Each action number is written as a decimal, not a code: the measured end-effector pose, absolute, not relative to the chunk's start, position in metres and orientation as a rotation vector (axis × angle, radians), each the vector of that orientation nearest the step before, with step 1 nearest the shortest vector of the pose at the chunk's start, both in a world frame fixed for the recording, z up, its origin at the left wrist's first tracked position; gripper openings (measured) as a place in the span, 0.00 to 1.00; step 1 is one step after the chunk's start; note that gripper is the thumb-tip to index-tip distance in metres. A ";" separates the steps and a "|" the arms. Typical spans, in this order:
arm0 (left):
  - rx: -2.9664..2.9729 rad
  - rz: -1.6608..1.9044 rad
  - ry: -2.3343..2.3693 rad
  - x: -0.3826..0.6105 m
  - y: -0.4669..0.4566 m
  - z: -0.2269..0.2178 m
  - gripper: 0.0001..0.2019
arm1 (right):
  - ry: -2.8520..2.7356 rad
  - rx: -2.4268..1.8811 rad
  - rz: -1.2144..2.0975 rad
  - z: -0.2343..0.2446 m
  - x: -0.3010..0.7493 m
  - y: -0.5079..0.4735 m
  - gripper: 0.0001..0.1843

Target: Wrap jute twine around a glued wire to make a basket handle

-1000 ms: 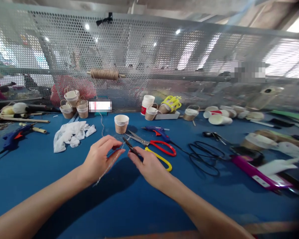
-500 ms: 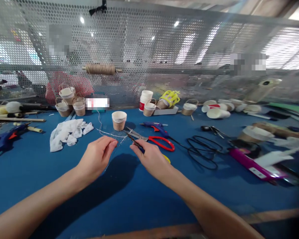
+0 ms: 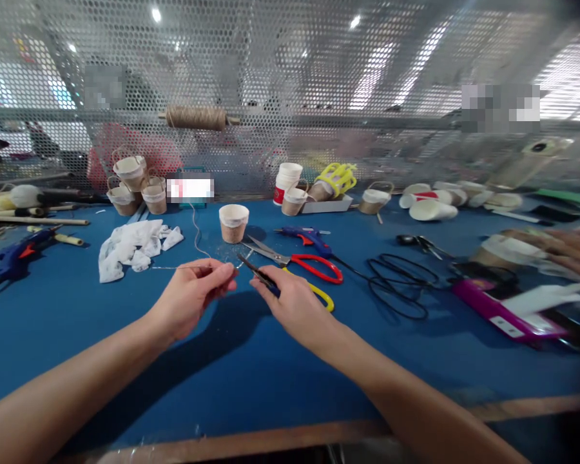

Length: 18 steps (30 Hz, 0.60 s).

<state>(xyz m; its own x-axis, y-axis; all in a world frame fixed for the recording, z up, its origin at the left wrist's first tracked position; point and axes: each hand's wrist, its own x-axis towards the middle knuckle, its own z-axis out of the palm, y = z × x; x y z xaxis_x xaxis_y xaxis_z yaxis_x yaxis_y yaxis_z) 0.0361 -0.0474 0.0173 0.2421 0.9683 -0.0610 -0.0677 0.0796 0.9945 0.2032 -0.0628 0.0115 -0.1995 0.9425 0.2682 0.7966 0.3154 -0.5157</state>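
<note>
My left hand [image 3: 193,293] pinches a thin wire-like strand [image 3: 167,267] between thumb and forefinger, its tail reaching out to the left. My right hand [image 3: 292,296] is closed around pliers [image 3: 251,265] with dark narrow jaws, which point at the left fingertips. Whether the jaws touch the strand I cannot tell. Just beyond the hands stands a small brown cup with a white rim [image 3: 233,224]. Scissors [image 3: 314,265] with one red and one yellow handle lie open beside my right hand, which covers part of them.
A blue glue gun [image 3: 309,238] and its black cable lie to the right, near a purple power strip [image 3: 507,312]. Crumpled white cloth [image 3: 130,248] lies left. Small handled buckets [image 3: 130,174] stand along the perforated panel. Another person's hand [image 3: 575,248] is at far right.
My left hand has turned, so its pinching thumb and fingers now show, and the strand's tail extends left. The pliers stay in my right hand. The view has shifted slightly.
</note>
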 end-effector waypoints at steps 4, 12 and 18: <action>0.796 0.879 0.901 0.040 -0.046 0.018 0.06 | -2.043 -1.571 0.304 0.011 0.203 -0.062 0.10; 2.547 0.886 1.288 0.031 -0.056 0.019 0.10 | -2.009 -1.655 0.250 0.013 0.206 -0.058 0.09; 2.474 0.994 1.210 0.026 -0.046 0.030 0.08 | -2.071 -1.541 0.266 0.009 0.204 -0.060 0.08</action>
